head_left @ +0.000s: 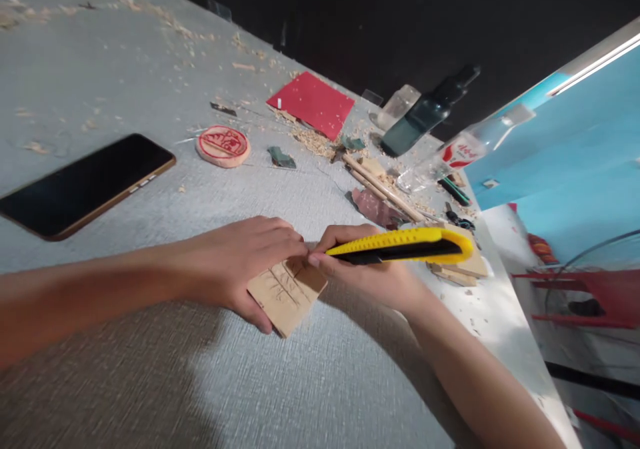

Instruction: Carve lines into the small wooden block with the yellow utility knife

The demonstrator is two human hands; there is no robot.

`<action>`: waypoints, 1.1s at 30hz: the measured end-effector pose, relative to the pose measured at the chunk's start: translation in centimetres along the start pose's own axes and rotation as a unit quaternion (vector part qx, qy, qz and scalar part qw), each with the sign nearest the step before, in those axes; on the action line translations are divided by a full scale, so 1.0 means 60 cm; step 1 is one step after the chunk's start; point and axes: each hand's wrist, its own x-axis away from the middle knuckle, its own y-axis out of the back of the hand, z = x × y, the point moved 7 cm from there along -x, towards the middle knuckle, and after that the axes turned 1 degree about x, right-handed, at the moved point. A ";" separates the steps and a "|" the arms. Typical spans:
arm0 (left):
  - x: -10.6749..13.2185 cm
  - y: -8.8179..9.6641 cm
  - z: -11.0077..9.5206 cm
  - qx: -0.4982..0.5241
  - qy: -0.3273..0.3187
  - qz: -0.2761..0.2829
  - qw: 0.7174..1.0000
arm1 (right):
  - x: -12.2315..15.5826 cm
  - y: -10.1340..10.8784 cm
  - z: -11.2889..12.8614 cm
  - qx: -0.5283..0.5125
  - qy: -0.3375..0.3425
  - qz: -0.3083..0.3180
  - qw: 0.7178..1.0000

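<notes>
My left hand (250,255) is closed around a small square wooden block (285,299), its thumb along the near-left edge and its fingers over the far side. Dark carved or drawn lines mark the block's top face. In my right hand (370,275) is a yellow and black utility knife (400,243), pinched near its front end, the handle pointing right. The knife's tip sits at the far edge of the block, close to my left fingertips; the blade itself is hidden by the fingers.
A phone (87,185) lies at the left, near a round red-patterned wooden disc (223,145). Farther back are a red sheet (314,104), wood shavings, a dark bottle (425,115) and a clear bottle (463,149). Wooden sticks (383,187) and wood pieces (457,274) lie toward the table's right edge.
</notes>
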 end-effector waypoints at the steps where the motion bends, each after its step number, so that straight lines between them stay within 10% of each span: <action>1: 0.000 0.000 -0.001 -0.001 -0.005 -0.001 1.000 | -0.006 0.001 0.002 -0.001 -0.004 0.002 1.000; 17: 0.000 0.002 -0.007 -0.031 -0.005 0.006 0.999 | -0.001 0.031 0.024 -0.086 0.055 -0.045 0.994; 24: 0.000 0.006 -0.010 -0.014 0.003 -0.003 1.000 | 0.017 0.045 0.084 -0.150 0.149 -0.188 0.959; 33: 0.002 0.008 -0.008 -0.006 0.011 -0.011 1.000 | 0.008 0.019 0.091 -0.282 0.156 -0.140 0.936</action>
